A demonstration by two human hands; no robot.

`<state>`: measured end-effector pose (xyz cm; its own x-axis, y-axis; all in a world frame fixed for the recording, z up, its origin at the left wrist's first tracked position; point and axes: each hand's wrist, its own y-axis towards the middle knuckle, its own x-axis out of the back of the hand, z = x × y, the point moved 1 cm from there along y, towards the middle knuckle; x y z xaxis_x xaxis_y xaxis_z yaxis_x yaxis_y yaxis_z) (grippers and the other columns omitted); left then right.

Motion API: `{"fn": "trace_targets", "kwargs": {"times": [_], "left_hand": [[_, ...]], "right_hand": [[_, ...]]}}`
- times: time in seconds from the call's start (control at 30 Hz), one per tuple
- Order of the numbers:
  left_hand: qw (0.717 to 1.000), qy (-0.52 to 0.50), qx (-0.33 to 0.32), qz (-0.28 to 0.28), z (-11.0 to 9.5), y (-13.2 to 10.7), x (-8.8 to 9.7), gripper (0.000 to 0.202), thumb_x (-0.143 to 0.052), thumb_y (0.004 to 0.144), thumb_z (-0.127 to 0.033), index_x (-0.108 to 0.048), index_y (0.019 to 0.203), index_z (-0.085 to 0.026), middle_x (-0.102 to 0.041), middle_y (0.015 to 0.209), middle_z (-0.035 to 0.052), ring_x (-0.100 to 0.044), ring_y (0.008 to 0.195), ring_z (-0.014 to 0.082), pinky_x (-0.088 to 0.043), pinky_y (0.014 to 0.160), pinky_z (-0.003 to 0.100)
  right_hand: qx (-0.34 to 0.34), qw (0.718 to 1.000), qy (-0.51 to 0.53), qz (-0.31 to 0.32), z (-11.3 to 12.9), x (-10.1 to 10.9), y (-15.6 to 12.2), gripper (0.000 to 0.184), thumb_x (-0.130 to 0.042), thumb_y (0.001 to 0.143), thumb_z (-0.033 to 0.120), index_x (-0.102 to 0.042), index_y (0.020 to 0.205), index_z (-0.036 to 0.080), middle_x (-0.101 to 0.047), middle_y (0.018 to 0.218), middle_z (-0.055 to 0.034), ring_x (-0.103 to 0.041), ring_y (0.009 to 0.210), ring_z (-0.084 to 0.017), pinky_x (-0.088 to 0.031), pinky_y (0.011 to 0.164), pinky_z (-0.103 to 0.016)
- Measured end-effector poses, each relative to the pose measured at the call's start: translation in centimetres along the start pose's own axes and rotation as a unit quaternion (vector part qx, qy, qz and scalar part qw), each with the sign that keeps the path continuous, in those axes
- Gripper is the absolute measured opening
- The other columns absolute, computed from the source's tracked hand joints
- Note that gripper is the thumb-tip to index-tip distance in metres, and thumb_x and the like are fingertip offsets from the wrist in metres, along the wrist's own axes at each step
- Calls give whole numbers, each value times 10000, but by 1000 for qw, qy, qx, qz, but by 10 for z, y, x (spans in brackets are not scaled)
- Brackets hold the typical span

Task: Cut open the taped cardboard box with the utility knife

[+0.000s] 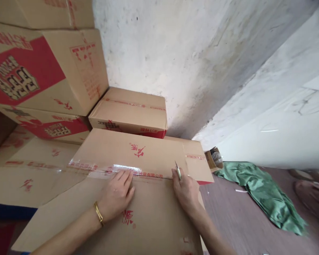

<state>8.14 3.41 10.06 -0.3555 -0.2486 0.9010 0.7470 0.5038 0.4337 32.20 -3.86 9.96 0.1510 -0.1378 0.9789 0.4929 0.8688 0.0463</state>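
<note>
A large cardboard box (138, 212) with red print lies in front of me, its top seam covered by clear printed tape (106, 169). My left hand (116, 194), with a gold bangle on the wrist, lies flat on the box lid, fingers stretched toward the tape. My right hand (185, 189) is closed around a small knife (178, 171), whose blade tip points at the right end of the seam.
More cardboard boxes (42, 67) are stacked at the left and behind, against a rough white wall (191, 53). A green cloth (266, 193) lies on the floor at the right, beside a small open carton (214, 158).
</note>
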Motion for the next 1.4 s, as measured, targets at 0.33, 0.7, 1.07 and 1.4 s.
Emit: {"fn": "trace_targets", "kwargs": {"times": [0.33, 0.7, 1.07, 1.4], "left_hand": [[966, -34, 112, 231, 9, 55, 8, 361, -343, 914, -295, -631, 751, -153, -613, 789, 85, -560, 819, 232, -371, 805, 409], [941, -68, 148, 296, 3, 69, 15, 399, -331, 923, -329, -654, 740, -182, -652, 858, 69, -549, 899, 217, -304, 798, 370], [940, -97, 136, 299, 13, 62, 22, 349, -305, 857, -321, -596, 713, -193, -616, 794, 49, -540, 825, 210, -312, 809, 371], [887, -76, 136, 434, 5, 90, 23, 388, -287, 878, -391, -628, 892, -206, -683, 923, 95, -624, 867, 275, -375, 719, 358]], "right_hand": [[-5, 999, 31, 28, -8, 2, 1, 317, -356, 986, 311, -634, 911, 177, -694, 779, -75, -640, 713, -197, -304, 589, -260], [233, 953, 35, 192, 41, 17, 84, 349, -358, 1006, 417, -616, 1031, 183, -696, 993, -74, -639, 871, -178, -408, 737, -248], [242, 948, 54, 201, 42, 14, 98, 361, -346, 1003, 413, -612, 1041, 173, -703, 1020, -90, -656, 895, -190, -432, 750, -260], [35, 978, -71, 191, -7, 36, 22, 349, -365, 997, 396, -642, 992, 183, -720, 914, -105, -689, 844, -249, -389, 620, -292]]}}
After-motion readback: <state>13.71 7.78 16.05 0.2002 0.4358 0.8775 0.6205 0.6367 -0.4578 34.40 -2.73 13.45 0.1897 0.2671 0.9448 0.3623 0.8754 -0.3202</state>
